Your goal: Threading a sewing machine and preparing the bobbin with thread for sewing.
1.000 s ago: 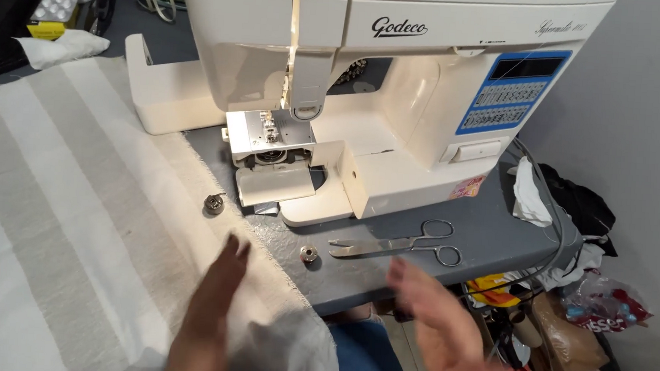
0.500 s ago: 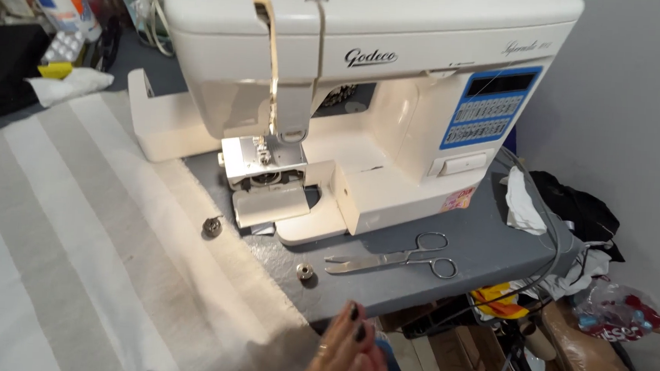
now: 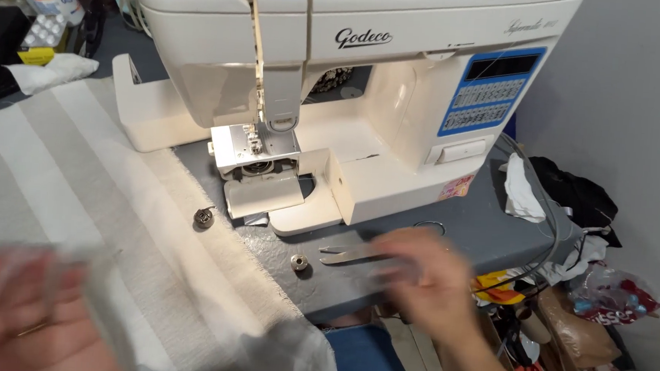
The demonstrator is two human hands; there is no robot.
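Observation:
My right hand is blurred and lies over the handles of the metal scissors on the grey tabletop; only the blades and one handle loop show. Whether it grips them is unclear. My left hand is at the lower left, palm up and blurred, over the grey and white striped fabric; a faint see-through shape seems to lie across it. A cream sewing machine stands behind, its bobbin cover open. A metal bobbin case and a small bobbin lie in front.
Clothes, bags and cables are piled off the table's right edge. A white cloth lies by the machine's right side. Bottles and a crumpled white tissue sit at the far left. A grey wall is close on the right.
My right hand has come up from the bottom edge onto the scissors. My left hand has come back into view at the lower left. The camera has moved closer.

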